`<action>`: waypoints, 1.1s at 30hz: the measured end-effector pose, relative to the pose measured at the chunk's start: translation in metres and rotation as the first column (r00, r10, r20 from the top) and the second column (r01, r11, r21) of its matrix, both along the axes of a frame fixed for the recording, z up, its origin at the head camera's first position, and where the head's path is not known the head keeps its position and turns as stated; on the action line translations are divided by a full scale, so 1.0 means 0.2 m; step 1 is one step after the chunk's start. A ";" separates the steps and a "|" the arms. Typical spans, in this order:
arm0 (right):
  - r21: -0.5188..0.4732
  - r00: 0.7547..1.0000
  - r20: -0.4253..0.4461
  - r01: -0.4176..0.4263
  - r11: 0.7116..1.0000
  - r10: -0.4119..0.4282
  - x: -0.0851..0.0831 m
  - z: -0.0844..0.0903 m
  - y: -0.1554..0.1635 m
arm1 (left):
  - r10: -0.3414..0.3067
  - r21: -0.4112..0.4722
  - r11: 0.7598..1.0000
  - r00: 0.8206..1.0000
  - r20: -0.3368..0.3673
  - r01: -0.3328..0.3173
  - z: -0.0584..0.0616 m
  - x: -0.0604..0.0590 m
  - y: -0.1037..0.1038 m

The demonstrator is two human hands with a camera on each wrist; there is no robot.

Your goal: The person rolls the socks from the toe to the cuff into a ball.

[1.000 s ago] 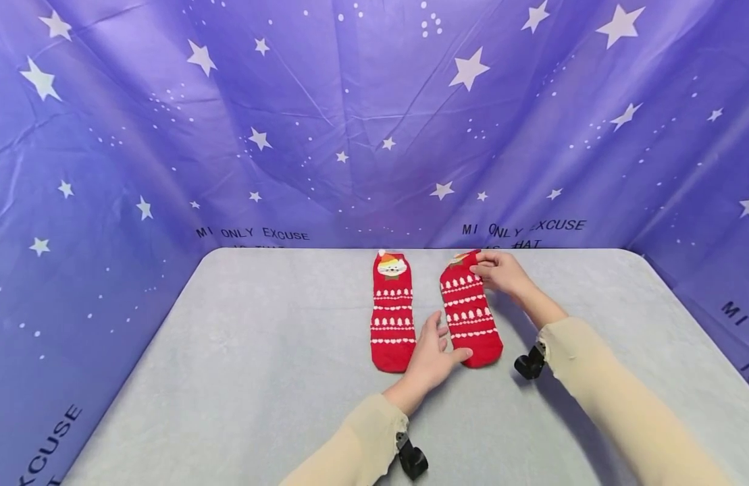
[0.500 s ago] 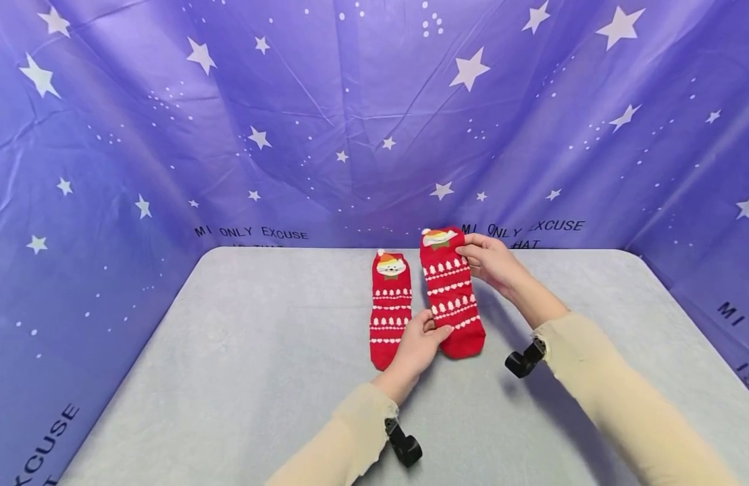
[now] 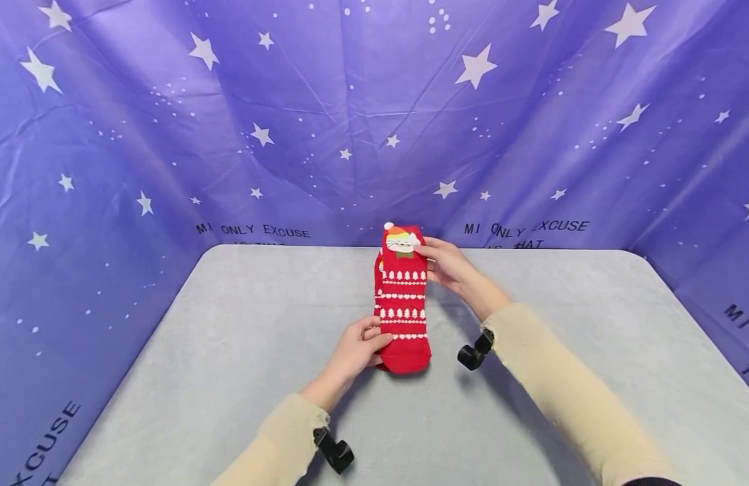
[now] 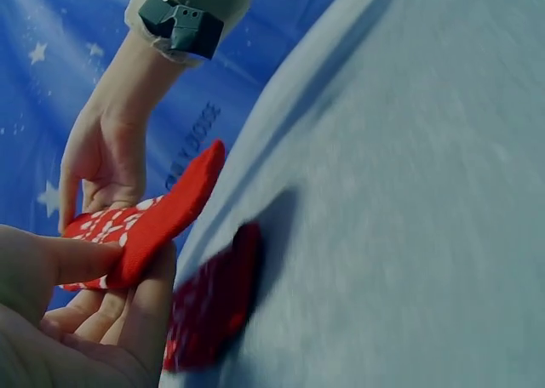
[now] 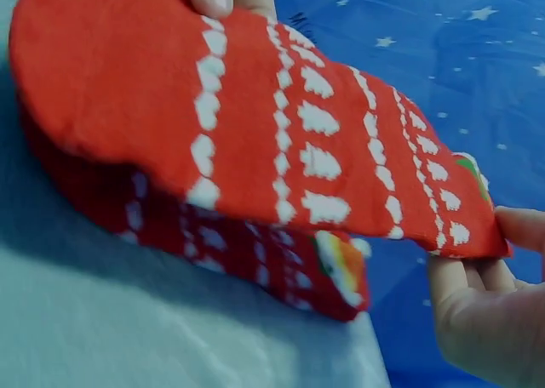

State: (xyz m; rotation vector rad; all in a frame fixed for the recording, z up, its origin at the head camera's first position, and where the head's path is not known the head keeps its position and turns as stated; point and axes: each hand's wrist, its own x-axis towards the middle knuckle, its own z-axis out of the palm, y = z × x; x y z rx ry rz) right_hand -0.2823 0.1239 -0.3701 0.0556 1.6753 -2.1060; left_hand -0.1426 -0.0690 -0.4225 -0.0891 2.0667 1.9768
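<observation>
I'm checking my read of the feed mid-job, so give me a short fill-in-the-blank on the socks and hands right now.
1. The left hand pinches the upper sock at its ____ end.
2. The right hand holds that sock at the end with the ____ picture.
3. The lower sock lies on the ____ table.
4. The upper sock is held ____ the lower one.

Missing words: toe; cat; grey; above

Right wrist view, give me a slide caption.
Both hands hold a red sock just above its matching sock on the grey table.
</observation>
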 end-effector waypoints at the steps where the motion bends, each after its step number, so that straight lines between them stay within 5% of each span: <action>1: 0.021 1.000 -0.002 0.001 1.000 -0.001 -0.01 -0.02 -0.02 | -0.002 0.003 1.000 1.000 0.009 0.002 -0.01 0.00 -0.02; 9: 0.160 0.999 -0.010 0.050 0.986 -0.050 -0.07 -0.17 -0.14 | -0.056 0.043 0.998 0.990 0.127 0.051 -0.04 0.00 -0.11; 16: 0.304 0.991 -0.012 0.130 0.944 -0.133 -0.06 -0.28 -0.10 | -0.091 0.022 0.996 0.984 0.153 0.088 -0.07 -0.01 -0.12; 22: 0.377 0.984 -0.058 0.177 0.909 -0.168 -0.07 -0.28 -0.09 | -0.121 0.046 0.992 0.985 0.120 0.116 -0.06 -0.01 -0.14; 29: 0.453 0.985 -0.083 0.172 0.875 -0.151 -0.09 -0.27 -0.13 | -0.091 -0.006 0.996 0.980 0.177 0.094 -0.05 -0.01 -0.16; 33: 0.452 0.985 -0.130 0.157 0.878 -0.110 -0.09 -0.25 -0.10 | -0.111 -0.032 0.993 0.981 0.160 0.118 -0.03 -0.01 -0.20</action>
